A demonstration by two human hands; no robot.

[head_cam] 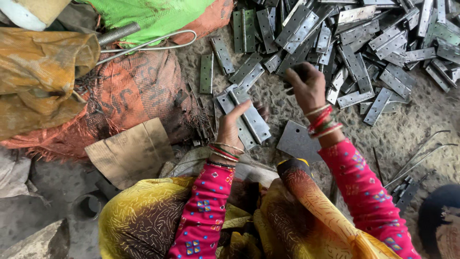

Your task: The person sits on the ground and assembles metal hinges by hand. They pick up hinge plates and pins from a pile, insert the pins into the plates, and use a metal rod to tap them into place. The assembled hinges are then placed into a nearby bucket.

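Note:
My left hand (231, 125) grips a grey metal hinge (247, 115) that lies opened out, its leaves spread just above the dirt floor. My right hand (306, 86) reaches into the near edge of a big heap of grey metal hinges (364, 43), fingers curled around something small and dark; what it holds is too hidden to name. Both wrists carry red and green bangles and pink patterned sleeves. A flat grey metal plate (297, 141) lies on the ground between the two forearms.
An orange mesh sack (134, 91) and a green one (153, 14) lie at the left with bent steel wire (143, 45) across them. A cardboard piece (130, 152) sits beside my knee. Thin metal rods (421, 153) lie at right.

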